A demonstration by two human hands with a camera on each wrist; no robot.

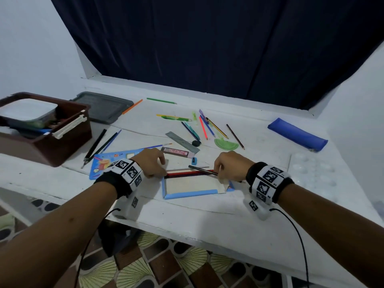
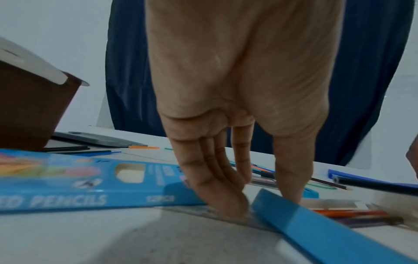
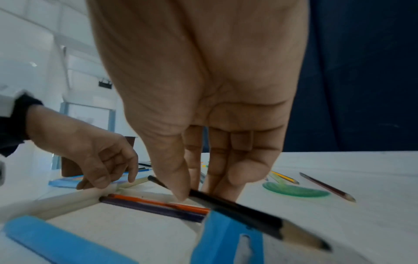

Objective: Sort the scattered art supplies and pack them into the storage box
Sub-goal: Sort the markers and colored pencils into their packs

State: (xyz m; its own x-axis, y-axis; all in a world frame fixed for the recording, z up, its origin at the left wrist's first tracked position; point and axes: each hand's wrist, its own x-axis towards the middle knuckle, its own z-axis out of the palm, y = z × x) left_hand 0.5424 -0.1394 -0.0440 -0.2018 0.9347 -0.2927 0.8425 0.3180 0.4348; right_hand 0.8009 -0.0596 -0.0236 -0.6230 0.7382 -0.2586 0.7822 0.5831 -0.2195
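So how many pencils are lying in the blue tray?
2: an orange pencil and a dark purple pencil along the blue tray's far wall. The right hand pinches a black pencil above; more may be hidden.

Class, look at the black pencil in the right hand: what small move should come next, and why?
Probably lower the black pencil into the blue tray beside the orange pencil. The right hand pinches it just above the tray, and the left hand rests at the tray's far left corner.
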